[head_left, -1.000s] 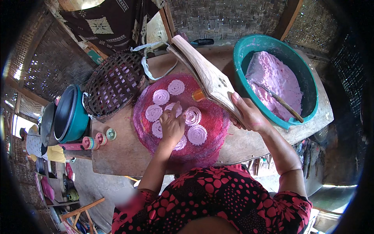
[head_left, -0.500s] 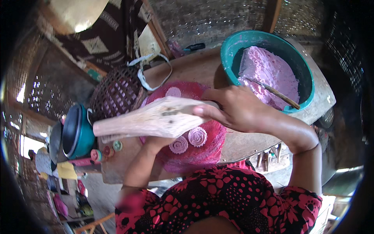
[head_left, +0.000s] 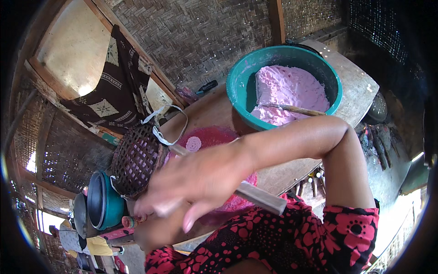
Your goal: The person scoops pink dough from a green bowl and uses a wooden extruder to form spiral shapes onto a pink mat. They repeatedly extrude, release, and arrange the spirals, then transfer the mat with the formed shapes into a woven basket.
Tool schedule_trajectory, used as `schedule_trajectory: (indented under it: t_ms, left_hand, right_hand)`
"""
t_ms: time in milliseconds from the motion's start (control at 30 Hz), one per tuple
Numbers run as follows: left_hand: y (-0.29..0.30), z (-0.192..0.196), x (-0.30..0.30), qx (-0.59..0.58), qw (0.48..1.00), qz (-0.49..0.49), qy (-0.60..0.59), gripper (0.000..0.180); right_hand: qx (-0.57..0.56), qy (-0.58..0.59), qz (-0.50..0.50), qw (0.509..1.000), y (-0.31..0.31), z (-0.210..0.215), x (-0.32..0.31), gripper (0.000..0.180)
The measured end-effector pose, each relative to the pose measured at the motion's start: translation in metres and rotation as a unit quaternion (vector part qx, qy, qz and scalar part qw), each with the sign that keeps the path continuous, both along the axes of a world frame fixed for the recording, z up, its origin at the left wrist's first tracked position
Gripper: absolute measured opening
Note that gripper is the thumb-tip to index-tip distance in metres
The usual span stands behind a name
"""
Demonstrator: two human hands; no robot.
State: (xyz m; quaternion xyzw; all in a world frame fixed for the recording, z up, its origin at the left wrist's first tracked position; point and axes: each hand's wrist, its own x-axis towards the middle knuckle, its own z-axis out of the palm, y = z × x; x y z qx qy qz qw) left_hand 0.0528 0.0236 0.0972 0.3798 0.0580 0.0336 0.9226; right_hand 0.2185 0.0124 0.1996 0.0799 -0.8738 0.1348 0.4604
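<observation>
- The right hand (head_left: pixel 200 178) reaches leftward across the near middle of the table (head_left: pixel 278 164), blurred; its fingers look stretched out, thumb apart, but I cannot tell whether they grasp anything.
- The left hand (head_left: pixel 175 215) is mostly covered by the right one, so its fingers' state cannot be told.
- The wooden tool (head_left: pixel 262 196) lies slantwise beneath the right hand: its near right end and a far left tip show, its middle is hidden.
- The pink mat (head_left: pixel 212 135) is largely blocked by hand and forearm; one pale pink spiral (head_left: pixel 193 144) shows on its far left part.
- At far right, the teal basin (head_left: pixel 235 98) holds pink dough (head_left: pixel 292 89) and a stick (head_left: pixel 299 110), its near rim partly behind the forearm.
- At left, the woven basket (head_left: pixel 137 157) has contents too obscured to identify.
</observation>
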Motion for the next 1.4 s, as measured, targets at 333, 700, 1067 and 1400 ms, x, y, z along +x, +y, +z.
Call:
schedule_trajectory:
  t_ms: [333,700,1067,1400]
  left_hand:
    - [0.024,0.039,-0.027,0.83,0.468,0.163,0.254,0.03]
    - [0.053,0.063,0.032,0.319,0.659,0.623,-0.276,0.037]
    - [0.085,0.094,-0.002,0.425,0.619,0.648,-0.125,0.019]
    - [0.119,0.09,-0.028,0.271,0.78,0.55,-0.125,0.016]
  right_hand:
    - [-0.304,-0.012,-0.312,0.9,0.03,0.032,0.045,0.039]
    - [-0.576,0.464,-0.18,0.648,0.07,-0.02,0.142,0.043]
    - [-0.138,-0.553,-0.707,0.418,0.034,-0.079,0.258,0.031]
    - [-0.033,-0.542,-0.666,0.511,0.113,-0.102,0.311,0.036]
